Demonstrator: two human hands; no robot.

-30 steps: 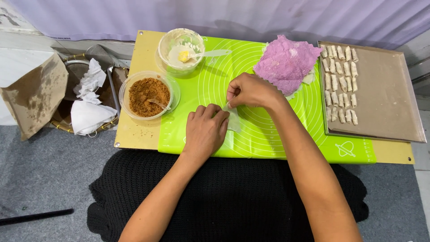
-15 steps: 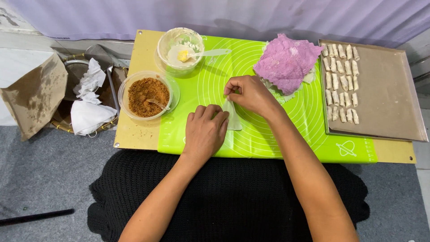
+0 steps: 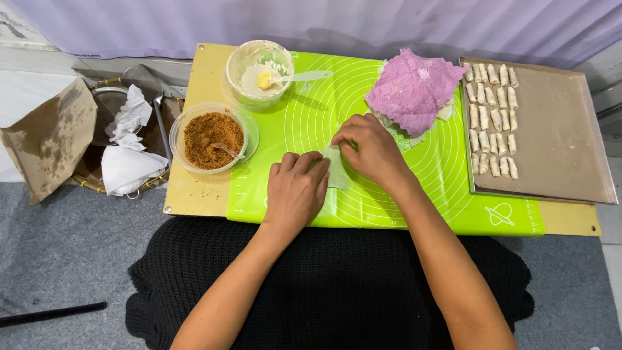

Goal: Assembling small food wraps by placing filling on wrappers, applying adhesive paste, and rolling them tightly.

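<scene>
a thin, pale wrapper sheet is lying flat on the green silicone mat, about in the middle of it, and both hands are working on it. the left hand is lying palm down with the fingers stretched over the sheet's near-left part, not closed round anything, pressing it flat so it is not sliding about. the right hand is curling over the far-right edge, the fingertips pinching or tucking that edge; how firmly they are gripping i cannot tell, since the knuckles are hiding them.

just beyond the right hand a stack of the same sheets is sitting under a pinkish-purple cloth, probably covered so they are not drying out, and close enough to reach without leaning. to the left, half on the mat and half on the bare bench, a clear bowl of brown crumbly filling is standing with a spoon in it. behind that, a second bowl is holding a pale paste and a white spoon, handle pointing right.

on the far right a metal tray is lying partly on the bench, with small finished rolls lined up in neat rows along its left side, the rest of it bare. off the bench to the left, a basket with crumpled white paper and a stained brown paper bag are sitting on the grey floor.
</scene>
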